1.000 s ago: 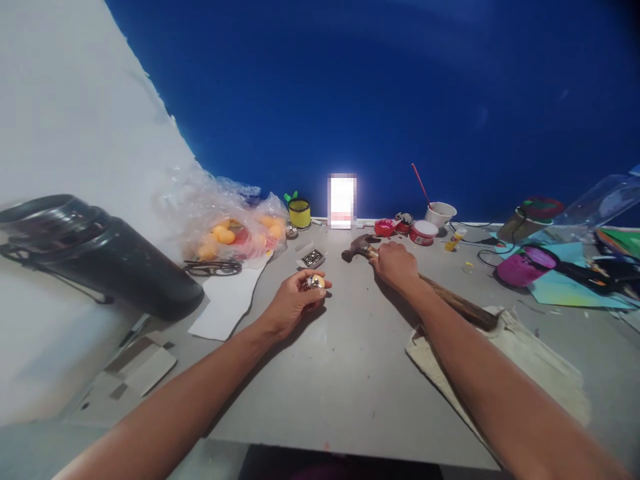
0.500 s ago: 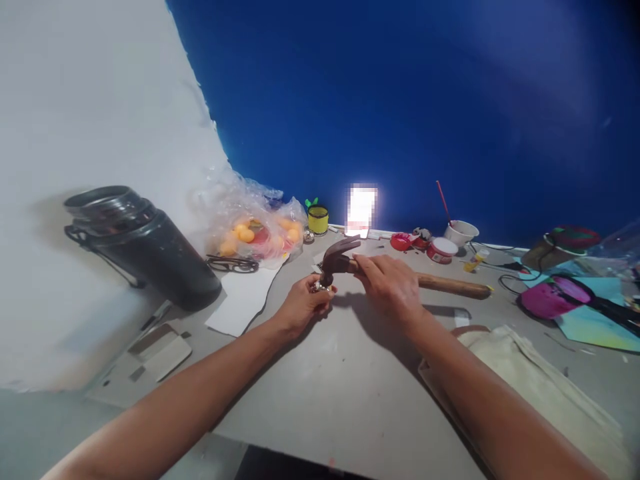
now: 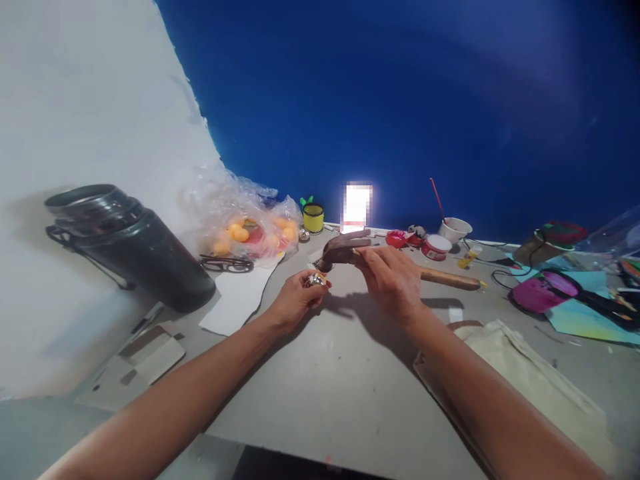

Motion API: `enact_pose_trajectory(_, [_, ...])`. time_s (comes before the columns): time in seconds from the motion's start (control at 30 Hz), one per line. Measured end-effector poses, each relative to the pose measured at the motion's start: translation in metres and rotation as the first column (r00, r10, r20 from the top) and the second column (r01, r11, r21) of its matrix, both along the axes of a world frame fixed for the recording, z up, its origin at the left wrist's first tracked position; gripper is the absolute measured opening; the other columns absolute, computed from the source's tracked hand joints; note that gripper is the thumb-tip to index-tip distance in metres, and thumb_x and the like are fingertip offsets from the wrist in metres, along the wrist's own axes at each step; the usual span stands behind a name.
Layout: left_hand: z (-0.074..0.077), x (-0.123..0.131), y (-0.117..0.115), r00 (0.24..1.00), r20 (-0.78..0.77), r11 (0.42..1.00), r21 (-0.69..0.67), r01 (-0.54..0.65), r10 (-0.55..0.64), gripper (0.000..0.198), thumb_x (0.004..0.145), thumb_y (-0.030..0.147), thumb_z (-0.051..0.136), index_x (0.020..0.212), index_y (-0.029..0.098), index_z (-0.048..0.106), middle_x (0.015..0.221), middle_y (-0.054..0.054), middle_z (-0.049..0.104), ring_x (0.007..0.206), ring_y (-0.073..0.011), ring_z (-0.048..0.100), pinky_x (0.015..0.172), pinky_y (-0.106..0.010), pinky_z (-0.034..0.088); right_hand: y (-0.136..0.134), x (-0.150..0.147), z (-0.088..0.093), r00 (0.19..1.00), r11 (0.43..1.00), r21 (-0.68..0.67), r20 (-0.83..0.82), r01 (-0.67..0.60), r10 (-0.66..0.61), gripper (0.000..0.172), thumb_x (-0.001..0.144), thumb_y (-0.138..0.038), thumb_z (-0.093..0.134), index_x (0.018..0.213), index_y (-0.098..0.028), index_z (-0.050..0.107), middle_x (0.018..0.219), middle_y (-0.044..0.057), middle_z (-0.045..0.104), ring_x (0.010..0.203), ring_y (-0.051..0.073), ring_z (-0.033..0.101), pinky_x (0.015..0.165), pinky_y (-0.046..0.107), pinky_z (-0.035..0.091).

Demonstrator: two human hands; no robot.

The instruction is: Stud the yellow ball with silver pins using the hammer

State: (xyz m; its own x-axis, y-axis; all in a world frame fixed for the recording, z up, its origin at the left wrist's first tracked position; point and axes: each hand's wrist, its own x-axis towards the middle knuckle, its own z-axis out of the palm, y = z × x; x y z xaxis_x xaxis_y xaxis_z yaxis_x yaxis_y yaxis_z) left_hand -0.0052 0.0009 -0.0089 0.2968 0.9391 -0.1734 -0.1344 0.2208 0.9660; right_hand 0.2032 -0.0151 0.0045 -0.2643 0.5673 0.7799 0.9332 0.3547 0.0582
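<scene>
My right hand is closed round the wooden handle of a claw hammer, close behind its head. The handle sticks out to the right past the hand. My left hand is closed on a small shiny metallic object, pinched between thumb and fingers above the table. The exact kind of this object is too small to make out. The hammer's striking face is just above and behind it; whether they touch I cannot tell.
A dark thermos stands at left. Behind are glasses, white paper, a plastic bag of orange balls and a yellow cup. At right are a white paper cup, a pink tool and a cloth bag.
The hammer head has lifted slightly off the metallic object, its claw now lying flatter. The object shows more in my left hand. The whole view has shifted slightly.
</scene>
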Motion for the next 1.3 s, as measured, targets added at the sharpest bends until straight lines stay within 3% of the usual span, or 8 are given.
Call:
enact_pose_trajectory(0.17, [0.001,0.000,-0.002,0.999,-0.037,1.000,0.000,0.002,-0.002,0.031,0.064,0.016,0.075,0.092,0.013,0.065,0.091,-0.006,0.069,0.053,-0.0037,0.043,0.049,-0.022,0.029,-0.001,-0.001,0.000,1.000,0.995,-0.099,0.011,-0.019,0.020,0.023,0.105,-0.026,0.054,0.116,-0.021,0.073,0.093,0.007,0.074,0.082,0.021,0.060,0.073,0.034,0.036])
enact_pose_trajectory(0.37, [0.003,-0.002,-0.002,1.000,-0.013,1.000,0.001,-0.017,0.017,0.046,0.063,0.015,0.079,0.107,0.015,0.067,0.099,-0.006,0.071,0.060,-0.0047,0.047,0.055,-0.021,0.033,0.004,0.011,0.006,0.987,0.995,-0.100,-0.154,0.030,-0.046,0.030,0.105,-0.035,0.052,0.120,-0.016,0.069,0.096,0.011,0.073,0.090,0.025,0.062,0.078,0.033,0.042])
enact_pose_trajectory(0.5, [0.004,-0.002,-0.003,0.999,0.039,1.000,0.005,0.027,-0.027,0.040,0.072,0.027,0.080,0.109,0.016,0.068,0.100,-0.008,0.072,0.055,-0.0038,0.041,0.054,-0.023,0.029,0.010,0.020,0.006,0.979,0.979,-0.178,-0.161,0.095,-0.124,0.026,0.100,-0.032,0.058,0.117,-0.017,0.070,0.100,0.012,0.074,0.093,0.027,0.064,0.078,0.034,0.044])
enact_pose_trajectory(0.63, [0.005,-0.004,-0.006,0.997,0.004,0.996,0.034,0.080,-0.080,0.040,0.076,0.031,0.079,0.113,0.018,0.071,0.109,-0.009,0.072,0.058,-0.0050,0.045,0.056,-0.024,0.033,0.018,0.032,0.003,0.949,0.905,-0.371,-0.150,0.207,-0.278,0.028,0.096,-0.029,0.063,0.122,-0.021,0.068,0.110,0.012,0.075,0.099,0.028,0.066,0.079,0.034,0.043])
enact_pose_trajectory(0.87, [0.010,-0.006,-0.012,0.981,-0.030,0.979,0.068,0.192,-0.191,0.041,0.076,0.031,0.082,0.115,0.021,0.074,0.113,-0.008,0.070,0.066,-0.0073,0.050,0.061,-0.023,0.038,0.031,0.049,-0.002,0.863,0.628,-0.717,-0.073,0.303,-0.500,0.030,0.097,-0.035,0.060,0.124,-0.026,0.066,0.112,0.009,0.076,0.098,0.028,0.069,0.076,0.034,0.044])
enact_pose_trajectory(0.97, [0.012,-0.006,-0.014,0.971,-0.017,0.969,0.062,0.241,-0.240,0.042,0.075,0.030,0.084,0.116,0.022,0.075,0.112,-0.008,0.070,0.065,-0.0066,0.049,0.060,-0.023,0.038,0.034,0.052,-0.007,0.868,0.604,-0.732,-0.035,0.315,-0.496,0.027,0.097,-0.033,0.059,0.121,-0.026,0.068,0.116,0.010,0.075,0.104,0.028,0.068,0.079,0.034,0.045])
enact_pose_trajectory(1.1, [0.013,-0.006,-0.016,0.957,0.018,0.956,0.052,0.289,-0.290,0.046,0.075,0.029,0.085,0.120,0.023,0.073,0.113,-0.008,0.071,0.062,-0.0057,0.049,0.059,-0.023,0.038,0.037,0.055,-0.017,0.888,0.635,-0.690,0.024,0.347,-0.460,0.023,0.097,-0.032,0.058,0.114,-0.022,0.071,0.120,0.013,0.071,0.113,0.029,0.064,0.085,0.037,0.047])
enact_pose_trajectory(1.3, [0.015,-0.004,-0.019,0.967,-0.007,0.964,0.068,0.256,-0.256,0.046,0.071,0.028,0.089,0.113,0.022,0.072,0.113,-0.009,0.073,0.064,-0.0078,0.054,0.057,-0.023,0.042,0.039,0.057,-0.026,0.888,0.600,-0.692,0.135,0.402,-0.439,0.030,0.101,-0.035,0.054,0.119,-0.017,0.071,0.120,0.017,0.069,0.115,0.030,0.061,0.090,0.038,0.046])
